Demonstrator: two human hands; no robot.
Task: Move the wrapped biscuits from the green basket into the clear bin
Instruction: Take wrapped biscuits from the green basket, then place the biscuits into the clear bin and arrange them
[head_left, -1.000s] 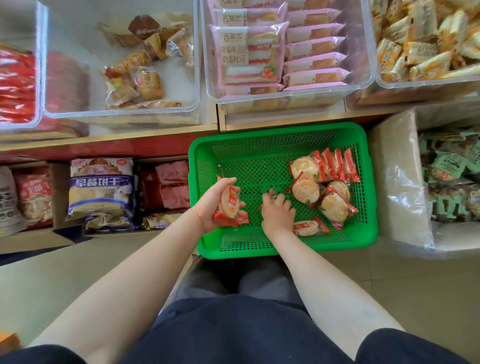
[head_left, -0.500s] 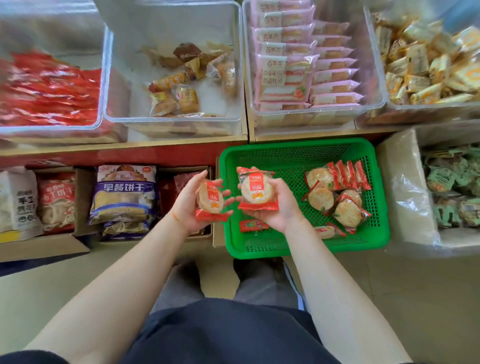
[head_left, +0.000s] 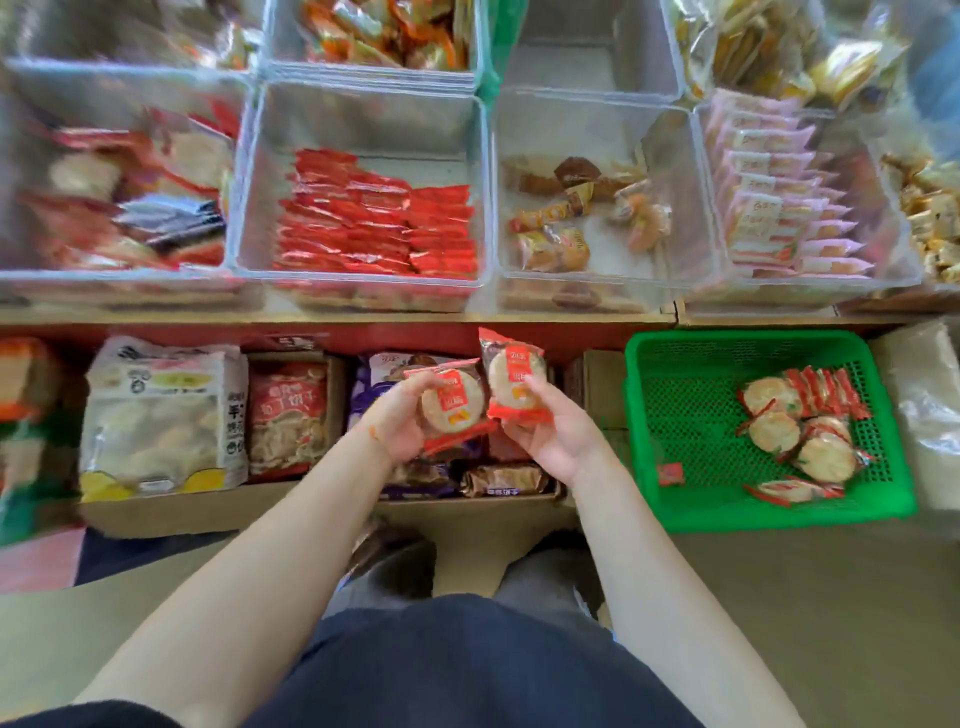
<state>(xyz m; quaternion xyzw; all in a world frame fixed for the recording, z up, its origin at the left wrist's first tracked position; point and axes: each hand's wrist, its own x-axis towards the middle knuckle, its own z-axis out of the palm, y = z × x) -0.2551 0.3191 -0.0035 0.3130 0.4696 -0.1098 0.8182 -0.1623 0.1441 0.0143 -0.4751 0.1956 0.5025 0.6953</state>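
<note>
My left hand (head_left: 397, 431) grips a round wrapped biscuit in a red and clear packet (head_left: 452, 402). My right hand (head_left: 553, 436) holds a second wrapped biscuit (head_left: 514, 382) just beside it. Both hands hover in front of the lower shelf, left of the green basket (head_left: 675, 499). Several more wrapped biscuits (head_left: 800, 426) lie in the basket's right half. A clear bin (head_left: 358, 124) with rows of red packets (head_left: 379, 223) sits on the shelf above my hands.
Other clear bins line the shelf: mixed snacks (head_left: 119, 197) at left, brown and yellow sweets (head_left: 576, 218) and pink packets (head_left: 774, 208) at right. Large bagged snacks (head_left: 161, 415) fill cardboard boxes below. A plastic-covered box (head_left: 930, 410) stands right of the basket.
Both hands lifted out of the basket, each with a biscuit, and moved left, clear of it. The view swung left and up, bringing the bin of red packets into the middle.
</note>
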